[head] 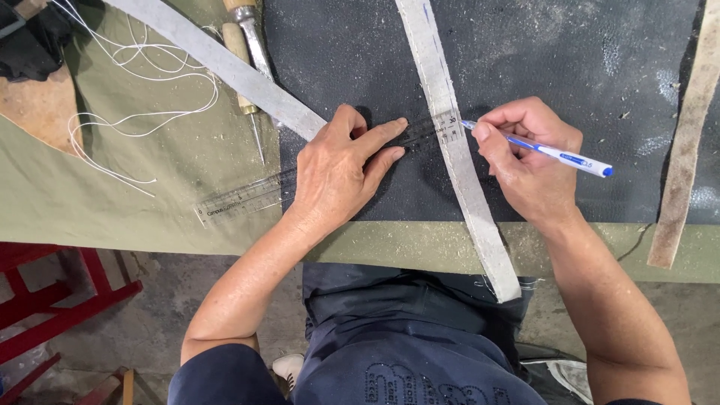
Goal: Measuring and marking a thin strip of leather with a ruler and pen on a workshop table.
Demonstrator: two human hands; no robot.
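Note:
My left hand (341, 169) presses flat on a clear plastic ruler (244, 196) that lies across a dark rubbery mat (570, 67). The ruler's far end crosses a long pale grey leather strip (457, 161) running from the top of the mat down over the table's front edge. My right hand (529, 161) grips a white and blue pen (562, 155), its tip touching the strip at the ruler's end.
A second grey strip (225, 67) runs diagonally at upper left, over two awls (247, 45) with wooden handles. White thread (142, 82) loops on the olive cloth. A tan strip (686, 150) lies at the right. Red metal frame (52, 300) stands below left.

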